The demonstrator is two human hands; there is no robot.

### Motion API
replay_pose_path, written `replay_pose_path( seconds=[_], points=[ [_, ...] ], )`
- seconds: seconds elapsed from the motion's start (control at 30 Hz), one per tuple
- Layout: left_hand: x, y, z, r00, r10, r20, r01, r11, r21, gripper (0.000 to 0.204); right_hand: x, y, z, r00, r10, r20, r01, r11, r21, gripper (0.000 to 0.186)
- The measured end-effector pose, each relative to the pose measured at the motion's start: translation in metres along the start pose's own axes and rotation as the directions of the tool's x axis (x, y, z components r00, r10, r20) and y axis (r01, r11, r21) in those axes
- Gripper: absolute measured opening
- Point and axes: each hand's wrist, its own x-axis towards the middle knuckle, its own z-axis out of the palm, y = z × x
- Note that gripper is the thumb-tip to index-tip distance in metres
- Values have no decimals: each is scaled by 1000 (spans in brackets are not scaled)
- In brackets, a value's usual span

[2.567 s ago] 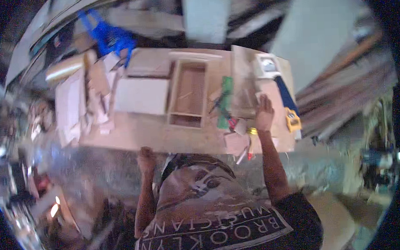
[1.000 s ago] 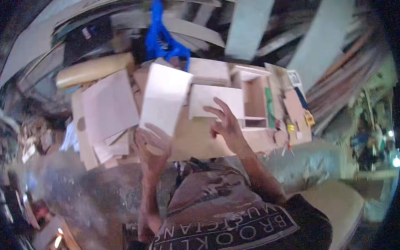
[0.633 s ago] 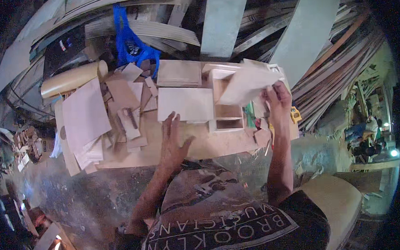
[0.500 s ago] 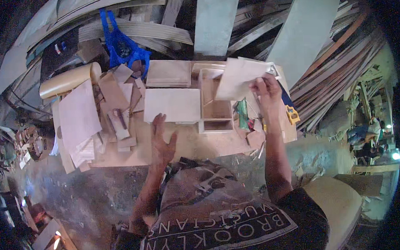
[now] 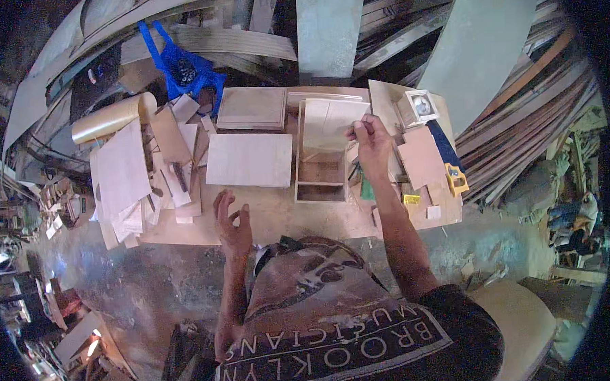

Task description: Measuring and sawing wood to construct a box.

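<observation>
My right hand [image 5: 372, 143] pinches the right edge of a thin pale wooden panel [image 5: 331, 127]. This panel lies over the far part of an open wooden box [image 5: 319, 192], while the box's near compartments stay uncovered. Whether the panel rests on the rim or hovers just above it, I cannot tell. Beside the box, to the left, lies a flat light wooden board [image 5: 249, 160]. My left hand [image 5: 232, 224] is just in front of that board, fingers apart and holding nothing. A piece of green material [image 5: 366, 188] shows partly under my right wrist.
Another wooden box [image 5: 252, 108] sits at the back of the table. Wood offcuts [image 5: 173, 142] and a roll of veneer [image 5: 114, 117] crowd the left, near a blue bag [image 5: 184, 70]. At right are a small square white-framed object [image 5: 420, 108] and a yellow-handled saw [image 5: 456, 179].
My right hand has moved left and brought the panel from a tilted position right of the box to over its far part. My left hand has drawn back from the flat board.
</observation>
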Motion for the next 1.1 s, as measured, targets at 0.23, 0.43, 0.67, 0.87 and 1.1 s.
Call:
replay_pose_path(
  seconds=[0.23, 0.43, 0.67, 0.87, 1.1],
  points=[
    [20, 1, -18, 1000, 10, 5, -9, 1000, -20, 38, -15, 20, -1, 1000, 9, -30, -8, 1000, 21, 9],
    [58, 38, 2, 985, 62, 163, -43, 992, -116, 34, -8, -78, -16, 971, 86, -221, -14, 951, 310, 4],
    [131, 82, 91, 805, 376, 459, -252, 917, -309, 29, -13, 2, -48, 943, 323, -83, -189, 722, 666, 6],
    [132, 94, 124, 697, 472, 540, -348, 881, -321, 25, -18, -29, -96, 928, -59, -369, -15, 981, -193, 34],
    [91, 117, 164, 650, 459, 606, -318, 888, -332, 29, -9, -92, -138, 982, -129, 138, 180, 433, -883, 35]
  ],
)
